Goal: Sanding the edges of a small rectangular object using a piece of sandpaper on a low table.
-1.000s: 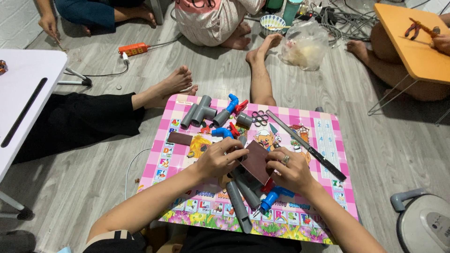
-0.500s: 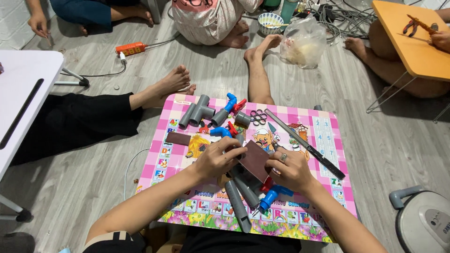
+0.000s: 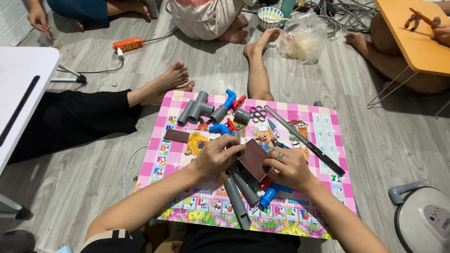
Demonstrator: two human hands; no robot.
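We count one pink table point(image 3: 328, 140), one grey tee fitting point(image 3: 197, 108), two grey pipe lengths point(image 3: 239, 197) bottom centre, one brown sheet point(image 3: 254, 158), one long metal saw blade point(image 3: 304, 139), two hands on it: left hand point(image 3: 216, 155), right hand point(image 3: 287, 167).

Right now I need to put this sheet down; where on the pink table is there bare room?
Free: the table's right strip, beyond the long black-handled tool, and the left edge below the brown block. Crowded: the middle, with grey pipe fittings, black rings and both hands, left hand, right hand.
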